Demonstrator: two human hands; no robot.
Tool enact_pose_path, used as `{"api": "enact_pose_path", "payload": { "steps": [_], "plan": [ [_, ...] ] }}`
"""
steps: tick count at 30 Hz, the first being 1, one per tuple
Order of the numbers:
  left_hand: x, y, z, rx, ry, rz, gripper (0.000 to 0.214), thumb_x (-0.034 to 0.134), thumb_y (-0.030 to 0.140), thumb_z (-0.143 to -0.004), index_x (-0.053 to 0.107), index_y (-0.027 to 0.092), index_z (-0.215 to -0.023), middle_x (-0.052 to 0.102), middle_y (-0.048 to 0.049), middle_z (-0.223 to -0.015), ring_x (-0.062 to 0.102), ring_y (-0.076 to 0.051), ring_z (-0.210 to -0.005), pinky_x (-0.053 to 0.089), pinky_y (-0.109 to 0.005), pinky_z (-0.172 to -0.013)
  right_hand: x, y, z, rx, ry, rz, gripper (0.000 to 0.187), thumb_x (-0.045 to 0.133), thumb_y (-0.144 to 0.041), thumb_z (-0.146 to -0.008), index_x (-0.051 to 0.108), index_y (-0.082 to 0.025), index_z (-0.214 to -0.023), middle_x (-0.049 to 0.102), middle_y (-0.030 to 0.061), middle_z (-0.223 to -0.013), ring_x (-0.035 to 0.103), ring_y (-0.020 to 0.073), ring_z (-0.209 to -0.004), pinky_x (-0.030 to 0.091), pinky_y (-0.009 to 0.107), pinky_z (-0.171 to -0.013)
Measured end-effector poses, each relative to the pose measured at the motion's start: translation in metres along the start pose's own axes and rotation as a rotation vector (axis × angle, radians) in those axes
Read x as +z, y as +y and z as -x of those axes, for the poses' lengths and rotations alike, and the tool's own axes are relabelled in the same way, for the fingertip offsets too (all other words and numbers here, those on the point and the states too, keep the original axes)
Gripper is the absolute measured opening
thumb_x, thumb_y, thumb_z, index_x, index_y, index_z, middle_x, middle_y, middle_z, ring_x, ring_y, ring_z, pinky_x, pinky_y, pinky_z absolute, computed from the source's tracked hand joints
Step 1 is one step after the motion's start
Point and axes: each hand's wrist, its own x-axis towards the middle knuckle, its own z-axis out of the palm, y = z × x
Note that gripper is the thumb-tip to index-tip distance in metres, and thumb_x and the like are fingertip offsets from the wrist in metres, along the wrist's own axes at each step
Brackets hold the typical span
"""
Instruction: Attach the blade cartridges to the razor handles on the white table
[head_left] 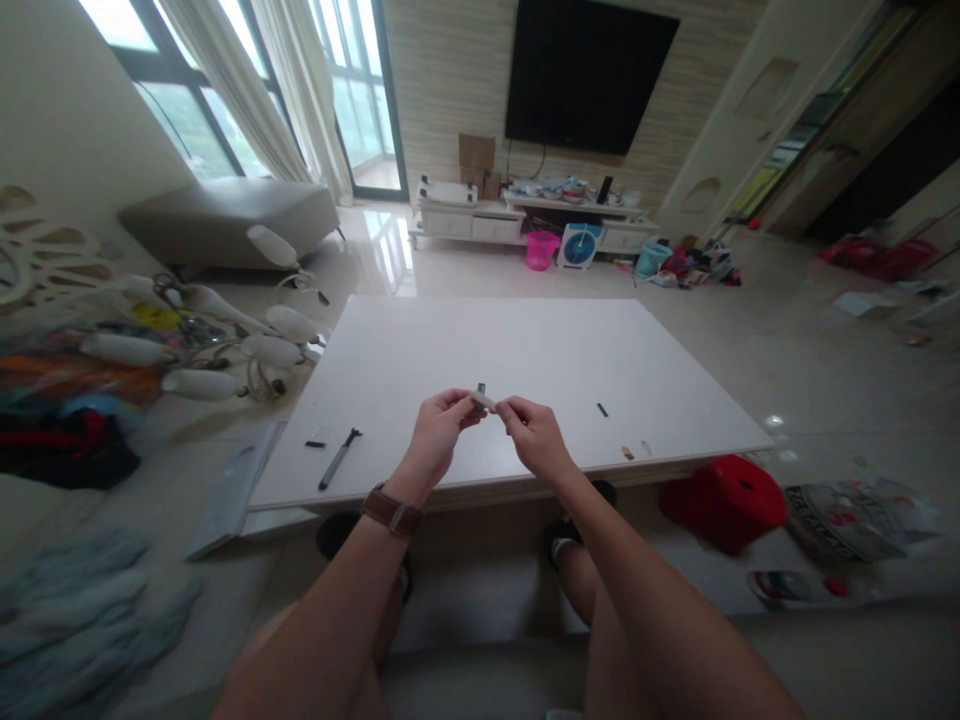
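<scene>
Above the near middle of a white table (pixel 480 340), both of my hands are closed on one small grey piece (pixel 484 400) with a dark green tab that sticks up, like a bit of circuit board. My left hand (pixel 436 428), with a brown watch strap on its wrist, pinches the left end. The right end sits between the thumb and finger of my right hand (pixel 538 437). The fingers partly cover the piece, and its exact kind is too small to tell.
On the table's left lie a grey tool with a black head (pixel 340 459) and a small black piece (pixel 315 444). To the right are a thin dark green strip (pixel 602 410) and a tiny yellow-and-dark piece (pixel 628 453). A red stool (pixel 731 500) stands by the near right edge.
</scene>
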Motion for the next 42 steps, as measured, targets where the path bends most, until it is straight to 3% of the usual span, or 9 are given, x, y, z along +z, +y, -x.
{"api": "enact_pose_path", "payload": {
  "steps": [4, 9, 13, 18, 22, 27, 31, 36, 42],
  "plan": [
    [-0.001, 0.001, 0.0, -0.006, 0.043, 0.002, 0.023, 0.079, 0.031, -0.066, 0.071, 0.013, -0.077, 0.072, -0.0063, -0.077, 0.064, -0.014, -0.071, 0.049, -0.03, -0.076, -0.01, 0.0, -0.002, 0.0, 0.225, 0.169, 0.034, 0.048, -0.041, -0.097, 0.069, -0.019, -0.083, 0.048, -0.0029, -0.057, 0.042, 0.013, -0.054, 0.026, 0.027, -0.054],
    [-0.001, 0.0, -0.001, -0.016, 0.039, -0.003, 0.021, 0.078, 0.029, -0.065, 0.072, 0.012, -0.076, 0.071, -0.0059, -0.075, 0.063, -0.013, -0.069, 0.049, -0.03, -0.074, -0.01, 0.001, -0.001, -0.105, 0.027, 0.206, 0.033, 0.049, -0.039, -0.098, 0.069, -0.02, -0.08, 0.053, -0.0014, -0.061, 0.046, 0.0132, -0.058, 0.029, 0.027, -0.057],
    [-0.001, -0.002, -0.002, -0.018, 0.047, -0.028, 0.022, 0.079, 0.03, -0.064, 0.072, 0.011, -0.074, 0.071, -0.006, -0.074, 0.063, -0.013, -0.067, 0.048, -0.029, -0.072, -0.008, 0.003, -0.003, -0.051, 0.183, 0.271, 0.034, 0.048, -0.039, -0.098, 0.07, -0.019, -0.082, 0.055, -0.0006, -0.06, 0.045, 0.0131, -0.056, 0.027, 0.027, -0.057],
    [-0.001, -0.004, -0.003, -0.025, 0.053, -0.043, 0.023, 0.079, 0.03, -0.064, 0.073, 0.011, -0.075, 0.071, -0.0061, -0.073, 0.063, -0.013, -0.067, 0.048, -0.028, -0.071, -0.008, 0.007, -0.005, -0.069, 0.038, 0.28, 0.034, 0.051, -0.042, -0.097, 0.07, -0.02, -0.079, 0.056, -0.0009, -0.06, 0.047, 0.0133, -0.057, 0.028, 0.027, -0.057],
    [-0.002, -0.005, -0.003, -0.019, 0.059, -0.041, 0.022, 0.079, 0.03, -0.064, 0.073, 0.012, -0.074, 0.071, -0.006, -0.074, 0.063, -0.013, -0.065, 0.047, -0.028, -0.07, -0.011, 0.006, -0.006, -0.029, 0.204, 0.263, 0.036, 0.047, -0.041, -0.098, 0.071, -0.019, -0.082, 0.053, -0.001, -0.059, 0.046, 0.0136, -0.056, 0.028, 0.027, -0.056],
    [-0.001, -0.004, -0.002, -0.02, 0.042, -0.053, 0.022, 0.079, 0.03, -0.065, 0.073, 0.012, -0.075, 0.071, -0.0061, -0.074, 0.062, -0.013, -0.066, 0.047, -0.028, -0.071, -0.009, 0.005, -0.005, -0.075, 0.026, 0.24, 0.036, 0.049, -0.042, -0.097, 0.072, -0.019, -0.082, 0.056, 0.0, -0.06, 0.047, 0.0142, -0.058, 0.03, 0.027, -0.057],
    [-0.001, -0.004, -0.002, -0.023, 0.039, -0.055, 0.023, 0.08, 0.031, -0.065, 0.073, 0.011, -0.075, 0.071, -0.0067, -0.075, 0.062, -0.013, -0.066, 0.048, -0.029, -0.071, -0.008, 0.007, -0.007, -0.031, 0.198, 0.228, 0.037, 0.047, -0.042, -0.098, 0.073, -0.019, -0.085, 0.054, -0.0001, -0.06, 0.046, 0.0139, -0.057, 0.029, 0.027, -0.056],
    [-0.002, -0.004, -0.002, -0.009, 0.032, -0.069, 0.023, 0.08, 0.031, -0.065, 0.074, 0.012, -0.075, 0.071, -0.0067, -0.074, 0.062, -0.013, -0.067, 0.048, -0.029, -0.071, -0.009, 0.011, -0.008, -0.021, -0.04, 0.156, 0.036, 0.051, -0.044, -0.096, 0.074, -0.019, -0.083, 0.055, -0.001, -0.058, 0.047, 0.0136, -0.055, 0.03, 0.026, -0.055],
    [-0.003, -0.003, -0.002, -0.012, 0.001, -0.078, 0.025, 0.08, 0.033, -0.066, 0.074, 0.012, -0.076, 0.071, -0.0075, -0.076, 0.062, -0.013, -0.068, 0.048, -0.03, -0.072, -0.013, 0.007, -0.006, -0.012, 0.11, 0.129, 0.037, 0.049, -0.045, -0.096, 0.072, -0.018, -0.084, 0.052, -0.0012, -0.057, 0.045, 0.0138, -0.054, 0.03, 0.027, -0.054]
  ]
}}
